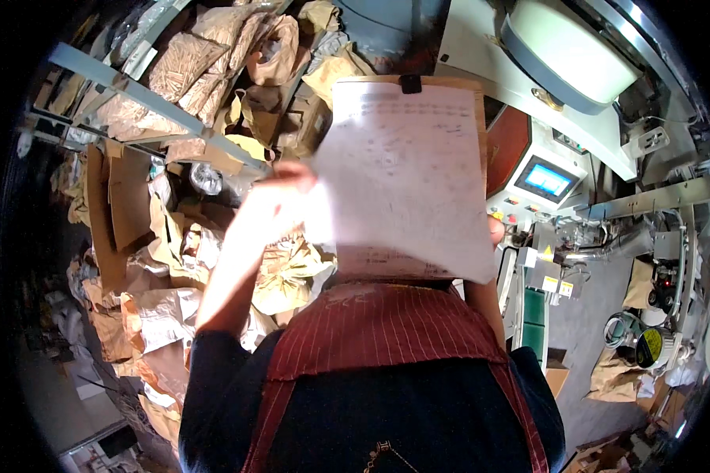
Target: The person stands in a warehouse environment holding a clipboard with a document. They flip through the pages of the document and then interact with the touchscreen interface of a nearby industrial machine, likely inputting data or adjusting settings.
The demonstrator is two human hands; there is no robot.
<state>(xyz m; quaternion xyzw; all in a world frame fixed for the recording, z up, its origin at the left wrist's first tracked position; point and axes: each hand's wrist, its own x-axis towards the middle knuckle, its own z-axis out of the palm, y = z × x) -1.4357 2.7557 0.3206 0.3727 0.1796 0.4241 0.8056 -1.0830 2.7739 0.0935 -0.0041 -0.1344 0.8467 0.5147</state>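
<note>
"Where's it brightest?"
"On the left hand [293,199] and forearm [233,276], both overexposed; the sheet [406,185] glares along its nine o'clock edge."
"Sharp?"
"The hand is motion-blurred, the writing [418,109] soft."
"And further out?"
"Toward two o'clock the bowl [580,51] gleams; the screen [546,180] glows nearer three. Toward eight it turns dim, and the round rim falls to black, shapes bending near it."

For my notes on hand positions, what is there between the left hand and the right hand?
In the head view, the clipboard and its white paper lie between left hand and right hand.
</note>
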